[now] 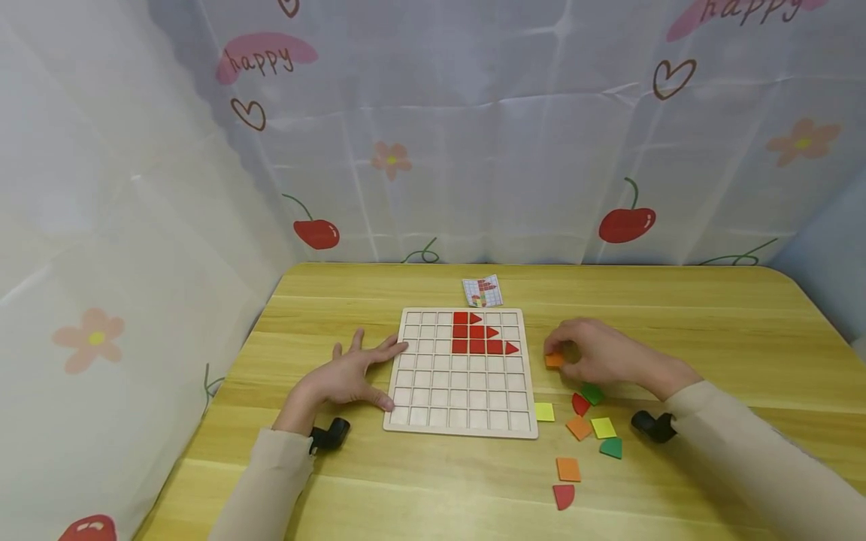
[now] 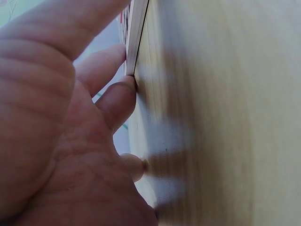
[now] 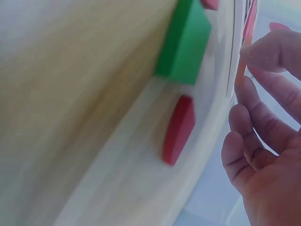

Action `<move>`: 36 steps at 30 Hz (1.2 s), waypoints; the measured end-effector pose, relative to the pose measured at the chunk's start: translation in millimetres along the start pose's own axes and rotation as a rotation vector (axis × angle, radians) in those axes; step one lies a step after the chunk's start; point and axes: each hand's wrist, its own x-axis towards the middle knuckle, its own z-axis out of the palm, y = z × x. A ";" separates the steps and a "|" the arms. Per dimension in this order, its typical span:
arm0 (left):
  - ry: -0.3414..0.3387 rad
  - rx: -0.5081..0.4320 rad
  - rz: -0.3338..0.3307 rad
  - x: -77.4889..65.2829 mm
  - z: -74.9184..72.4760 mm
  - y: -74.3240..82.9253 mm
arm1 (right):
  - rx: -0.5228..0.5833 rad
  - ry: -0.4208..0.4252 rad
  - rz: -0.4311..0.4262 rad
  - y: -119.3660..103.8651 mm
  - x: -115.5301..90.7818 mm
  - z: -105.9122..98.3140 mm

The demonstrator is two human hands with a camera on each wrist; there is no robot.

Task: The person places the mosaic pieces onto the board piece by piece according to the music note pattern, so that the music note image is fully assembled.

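The right hand (image 1: 595, 352) pinches an orange square tile (image 1: 554, 361) between thumb and fingers, just right of the pale grid board (image 1: 440, 398); the right wrist view shows the tile edge-on. The left hand (image 1: 346, 378) has its fingers spread and relaxed, with the thumb touching the board's left edge toward the near corner and a fingertip touching that edge farther up.

The board lies flat on the wooden bench (image 1: 325, 481). Red square tiles (image 1: 476, 346) and red triangles (image 1: 512, 349) fill part of its three far rows: one square in the farthest, two in the next, three in the third, each row ending at the right in a triangle. Beyond the far edge lies a small pattern card (image 1: 483, 290).

Loose pieces lie to the right of the board. A yellow square (image 1: 544, 412) is just beside its right edge; near the right hand are a green piece (image 1: 592, 394) and a red quarter-circle (image 1: 580, 404). Nearer are an orange square (image 1: 579, 428), a second yellow square (image 1: 604, 428) and a green quarter-circle (image 1: 611, 448). Nearest lie another orange square (image 1: 568, 469) and another red quarter-circle (image 1: 564, 497).
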 end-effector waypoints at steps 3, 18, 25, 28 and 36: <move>0.000 0.005 0.002 -0.3 -0.4 0.1 | -0.002 0.000 -0.008 -5.9 8.7 0.8; 0.001 -0.015 0.008 -1.2 -0.1 1.7 | -0.010 -0.036 -0.071 -19.2 41.6 10.5; 0.004 -0.022 0.005 -1.4 -1.0 2.3 | 0.000 -0.049 -0.066 -22.5 48.2 10.7; 0.003 -0.020 0.004 -1.6 -1.2 2.8 | 0.004 -0.054 -0.071 -23.6 50.9 11.5; -0.001 -0.014 -0.007 -0.9 -0.9 3.1 | 0.030 -0.064 -0.068 -29.8 59.0 14.5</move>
